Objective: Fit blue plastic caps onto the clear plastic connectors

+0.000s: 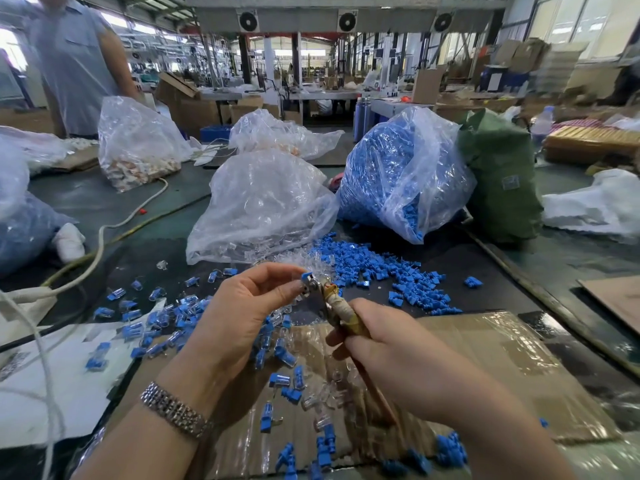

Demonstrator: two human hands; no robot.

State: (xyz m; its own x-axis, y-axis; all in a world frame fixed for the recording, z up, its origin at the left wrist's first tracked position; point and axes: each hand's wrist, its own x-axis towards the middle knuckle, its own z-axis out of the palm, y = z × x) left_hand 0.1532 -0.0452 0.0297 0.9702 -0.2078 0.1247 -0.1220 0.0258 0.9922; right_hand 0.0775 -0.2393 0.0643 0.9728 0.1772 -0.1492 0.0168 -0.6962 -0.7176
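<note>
Dark workbench [104,202], taped cardboard sheet [485,358] at 6 o'clock: your left hand [242,306] pinches a blue cap [306,275] on its clear connector, your right hand [384,344] grips tape-wrapped pliers [337,303] meeting it at centre.

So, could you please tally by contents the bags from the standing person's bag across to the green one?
Clear bag of blue caps: 1
Clear bag of clear connectors: 1
Clear bags of pale, orange-tinged parts: 2
Green bag, contents hidden: 1
Total: 5
</note>
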